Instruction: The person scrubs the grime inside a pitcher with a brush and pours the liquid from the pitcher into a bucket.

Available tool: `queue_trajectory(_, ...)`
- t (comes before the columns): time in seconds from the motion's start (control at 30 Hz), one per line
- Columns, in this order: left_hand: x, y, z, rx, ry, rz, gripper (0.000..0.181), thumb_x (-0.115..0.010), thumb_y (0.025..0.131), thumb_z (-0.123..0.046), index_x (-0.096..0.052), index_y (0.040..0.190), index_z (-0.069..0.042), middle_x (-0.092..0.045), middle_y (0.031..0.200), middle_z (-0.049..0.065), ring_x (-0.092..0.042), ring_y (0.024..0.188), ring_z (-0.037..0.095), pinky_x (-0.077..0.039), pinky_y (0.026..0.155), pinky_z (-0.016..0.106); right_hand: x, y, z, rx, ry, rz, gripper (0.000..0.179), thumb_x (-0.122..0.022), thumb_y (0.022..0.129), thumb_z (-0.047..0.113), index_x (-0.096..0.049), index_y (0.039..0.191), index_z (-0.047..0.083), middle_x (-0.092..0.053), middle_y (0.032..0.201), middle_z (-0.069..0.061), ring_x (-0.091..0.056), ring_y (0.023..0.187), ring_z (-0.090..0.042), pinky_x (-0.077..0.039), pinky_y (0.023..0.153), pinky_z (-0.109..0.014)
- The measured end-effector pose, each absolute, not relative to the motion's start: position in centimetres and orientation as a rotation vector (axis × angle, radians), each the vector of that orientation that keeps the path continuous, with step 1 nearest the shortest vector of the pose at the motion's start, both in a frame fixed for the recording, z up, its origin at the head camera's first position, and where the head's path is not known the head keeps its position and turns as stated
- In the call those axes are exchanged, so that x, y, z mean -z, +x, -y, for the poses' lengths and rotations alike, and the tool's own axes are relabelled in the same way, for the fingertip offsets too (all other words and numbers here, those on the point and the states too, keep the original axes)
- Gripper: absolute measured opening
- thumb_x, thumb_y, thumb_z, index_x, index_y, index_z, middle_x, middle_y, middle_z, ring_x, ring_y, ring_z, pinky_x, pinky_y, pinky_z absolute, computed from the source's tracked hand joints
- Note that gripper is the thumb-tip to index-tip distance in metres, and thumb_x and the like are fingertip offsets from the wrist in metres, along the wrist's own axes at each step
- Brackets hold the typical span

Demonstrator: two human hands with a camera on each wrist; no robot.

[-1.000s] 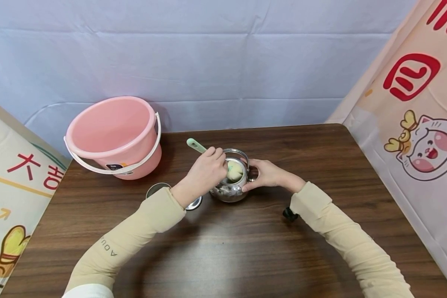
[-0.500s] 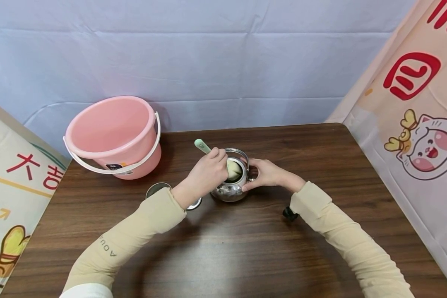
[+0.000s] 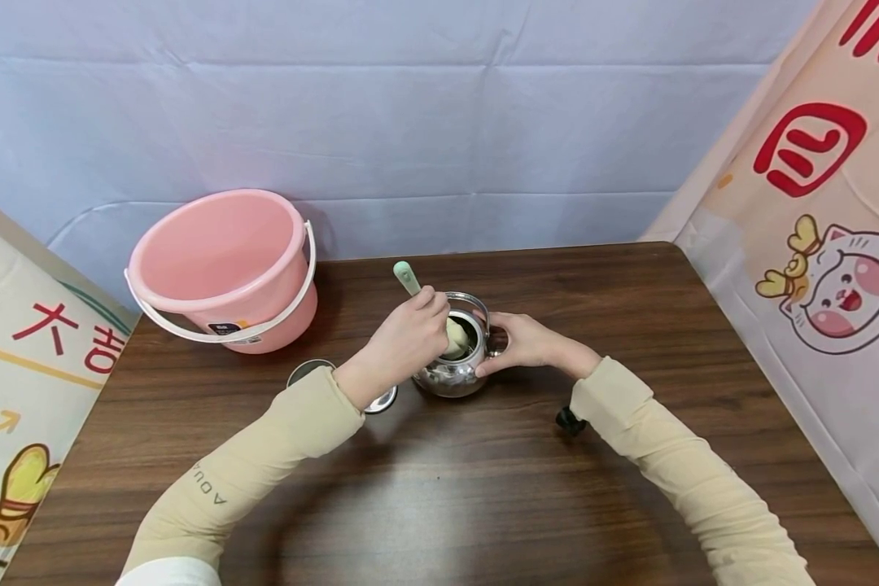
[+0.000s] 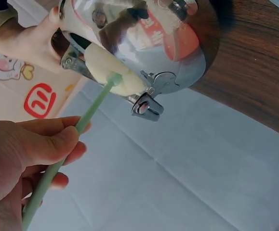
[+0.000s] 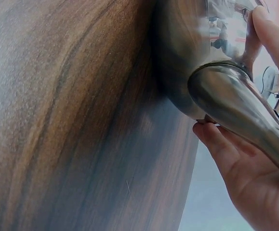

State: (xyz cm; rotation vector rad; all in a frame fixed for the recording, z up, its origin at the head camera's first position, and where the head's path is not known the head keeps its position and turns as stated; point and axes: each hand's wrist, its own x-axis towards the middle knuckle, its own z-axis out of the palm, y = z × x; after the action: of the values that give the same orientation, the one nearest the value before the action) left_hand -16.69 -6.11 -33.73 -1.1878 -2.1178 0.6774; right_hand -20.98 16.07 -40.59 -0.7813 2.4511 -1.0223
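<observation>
A mint-green handled sponge brush (image 3: pixel 406 277) is pinched between the thumb and fingers of my left hand (image 3: pixel 406 332). Its pale cream sponge head (image 4: pixel 99 65) sits inside the mouth of a shiny metal teapot (image 3: pixel 448 381) on the table. From the right, my right hand (image 3: pixel 526 342) grips the teapot, thumb and fingers on both sides of the spout (image 5: pixel 233 98). The teapot's hoop handle (image 3: pixel 483 307) stands raised behind the opening. Much of the sponge head is hidden by the rim and my left hand.
A pink bucket (image 3: pixel 278 321) with a white handle stands at the back left. Partly under my left forearm lie a round metal-rimmed piece (image 3: pixel 309 369) and a silver lid (image 3: pixel 384 401). A small black object (image 3: pixel 570 421) is beside my right cuff on the wooden table (image 3: pixel 439 488).
The brush handle's top end has swung to the right and up, and the sponge head has shifted within the teapot's mouth. My right hand and the teapot have stayed in place.
</observation>
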Motion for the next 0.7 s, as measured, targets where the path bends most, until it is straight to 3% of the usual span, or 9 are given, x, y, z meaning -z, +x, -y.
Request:
queue_trajectory(0.33,33.32,-17.0,6.35,-0.616,-1.224,2.128,0.023,-0.055,0.081,-0.008,-0.065,0.062,-0.014,-0.056,0.07,0.001,-0.042,0.076,0.019,-0.03,0.081,0.031,40.48,-20.9,-16.11,1.032,-0.775,-2.451,0.082,-0.08,0.066,0.035,-0.043,0.133,0.006,-0.051,0.127,-0.011,-0.053,0.112,-0.023,-0.044,0.091,-0.034)
queue_trajectory(0.7,33.1,-17.48,6.57,-0.558,-1.252,2.17,0.016,-0.061,0.077,-0.013,-0.067,0.064,-0.017,-0.058,0.072,-0.001,-0.044,0.078,0.019,-0.03,0.086,0.032,40.56,-20.98,-16.12,1.021,-0.775,-2.449,0.083,-0.079,0.067,0.036,-0.042,0.134,0.006,-0.05,0.128,-0.011,-0.053,0.113,-0.023,-0.044,0.091,-0.034)
